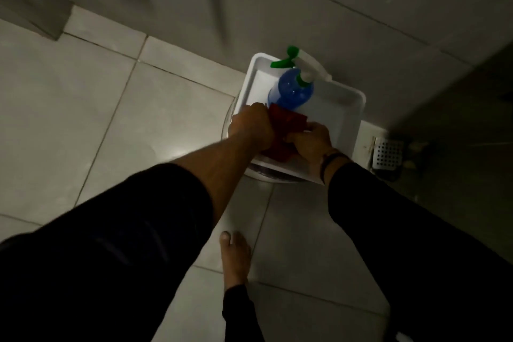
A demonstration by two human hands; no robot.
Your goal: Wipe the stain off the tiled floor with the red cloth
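Note:
The red cloth (286, 125) lies bunched in a white tray (347, 108) that rests on a round pale stand by the wall. My left hand (251, 126) is closed on the cloth's left side, and my right hand (312, 140) grips its lower right part. Both hands are over the tray's near half. The tiled floor (116, 125) is pale grey; the light is dim and I cannot make out a stain on it.
A blue spray bottle (291, 89) with a green and white trigger head stands in the tray just behind the cloth. A metal floor drain (387, 153) sits to the right by the wall. My bare foot (236, 258) stands on the tiles below the tray.

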